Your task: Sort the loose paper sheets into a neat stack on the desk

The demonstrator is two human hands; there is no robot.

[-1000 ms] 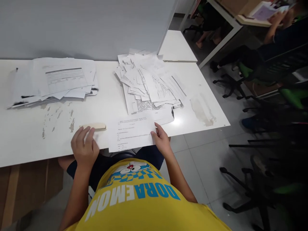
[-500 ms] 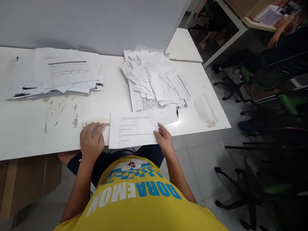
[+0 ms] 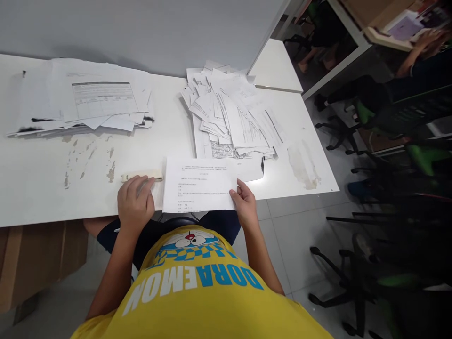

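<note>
My left hand [image 3: 136,202] rests at the front of the white table, its fingers closed over a cream-coloured stapler [image 3: 156,174]. Past my fingertips, the stapler's narrow end comes right up to the left edge of a printed paper sheet [image 3: 199,186]. My right hand [image 3: 243,202] pinches that sheet at its right edge, thumb on top. The sheet lies flat near the table's front edge and partly covers a larger paper beneath the loose heap of papers [image 3: 229,110]. Whether the sheet is one page or several, I cannot tell.
A thick paper stack [image 3: 102,99] stands at the back left of the white table [image 3: 169,101], against a grey partition [image 3: 141,33]. Worn patches mark the tabletop. To the right are office chairs [image 3: 353,287], and a co-worker's arm [image 3: 411,59] shows at another desk.
The view has shifted slightly. The sheet in my right hand has moved a little to the right relative to my left hand, which keeps its place on the stapler.
</note>
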